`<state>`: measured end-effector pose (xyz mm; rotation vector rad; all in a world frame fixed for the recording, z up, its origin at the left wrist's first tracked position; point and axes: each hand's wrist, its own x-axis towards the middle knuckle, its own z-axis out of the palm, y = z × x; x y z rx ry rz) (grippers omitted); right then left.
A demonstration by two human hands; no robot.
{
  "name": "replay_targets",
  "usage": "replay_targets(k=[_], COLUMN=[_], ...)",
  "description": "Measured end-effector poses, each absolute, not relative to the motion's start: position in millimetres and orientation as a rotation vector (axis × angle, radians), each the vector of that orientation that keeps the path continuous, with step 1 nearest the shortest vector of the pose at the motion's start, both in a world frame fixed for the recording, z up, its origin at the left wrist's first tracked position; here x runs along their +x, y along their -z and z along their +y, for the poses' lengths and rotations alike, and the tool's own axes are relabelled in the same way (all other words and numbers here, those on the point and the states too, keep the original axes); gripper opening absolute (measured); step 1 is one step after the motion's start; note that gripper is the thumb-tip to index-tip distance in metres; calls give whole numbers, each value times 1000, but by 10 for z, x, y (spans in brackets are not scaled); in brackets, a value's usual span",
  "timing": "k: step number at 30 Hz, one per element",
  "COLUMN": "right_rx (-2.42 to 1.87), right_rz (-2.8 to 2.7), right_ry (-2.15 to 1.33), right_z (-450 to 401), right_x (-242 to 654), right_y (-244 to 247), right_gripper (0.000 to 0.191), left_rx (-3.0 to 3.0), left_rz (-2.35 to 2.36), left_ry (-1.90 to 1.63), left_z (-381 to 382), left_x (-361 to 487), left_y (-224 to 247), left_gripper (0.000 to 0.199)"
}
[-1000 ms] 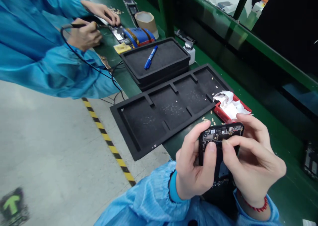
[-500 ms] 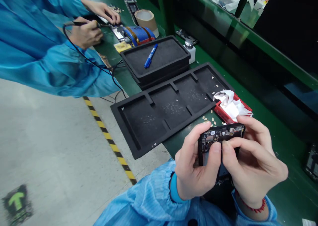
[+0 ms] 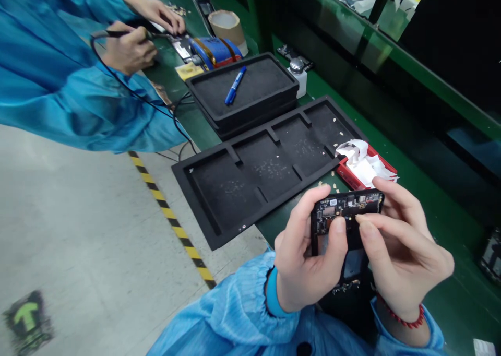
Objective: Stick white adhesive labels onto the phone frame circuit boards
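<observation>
An opened smartphone (image 3: pixel 354 207) with its circuit board bare is held up at the lower right. My left hand (image 3: pixel 309 251) grips its left side, thumb over the front and a finger at the top corner. My right hand (image 3: pixel 407 251) is at the right side, one finger against the top right corner. Its thumb and another finger are pinched together just over the board; anything tiny between them is hidden. Below my fingers, the phone's lower part (image 3: pixel 354 264) shows partly. A red box (image 3: pixel 350 177) with white paper scraps (image 3: pixel 366 165) stands just beyond the phone.
A long black tray (image 3: pixel 245 210) lies left of my hands. Behind it, a blue marker (image 3: pixel 235 85) rests on stacked black trays (image 3: pixel 270 66) beside a white bottle (image 3: pixel 299 79). Small tan pieces (image 3: pixel 334 187) are scattered nearby. A co-worker's hands (image 3: pixel 131 48) hold a corded tool at the far left.
My right thumb and pinching finger have moved slightly right, away from my left thumb, uncovering more of the board and the phone's lower part. The phone is slightly higher in view.
</observation>
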<state>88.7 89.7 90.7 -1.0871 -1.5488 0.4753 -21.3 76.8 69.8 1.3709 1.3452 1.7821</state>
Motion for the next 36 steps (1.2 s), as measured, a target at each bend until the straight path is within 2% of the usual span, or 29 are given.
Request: replay_targets(k=[13,17,20,23,26,29,33,36], right_rx=[-1065,-1083,-1089,-1050,-1105,-1328,-1513,-1490], right_rz=[-1477,-1393,-1316,-1266,-1257,-1359,-1633,-1940], right_ry=[-531,-613,-625,-669,-624,-587,-593,-666], right_z=[1044,1093,1207,1321,1246,928,479,412], right_x=[842,798,811,1002,1369,1703,1821,1778], right_y=[-783,-699,-650,-591,-466,-229,144,299], right_gripper=[18,18,18,14,5,15,9,37], left_rx=[1401,1298,1158,999,922,967,981,1136], left_rz=[1433,1270,1107,1028,1096,1263,1371,1452], left_ry=[-1736,-1603,-1459,-1252,-1242,-1299,-1279,-1196], left_z=[800,860,927,950,939,932,933,947], left_x=[-192,-256,-293,-347,-494,-678,-769,-735], left_y=[-711,-628,-487,-341,-245,-182,-108,-61], left_gripper=[40,42,57,81,92,85,71,36])
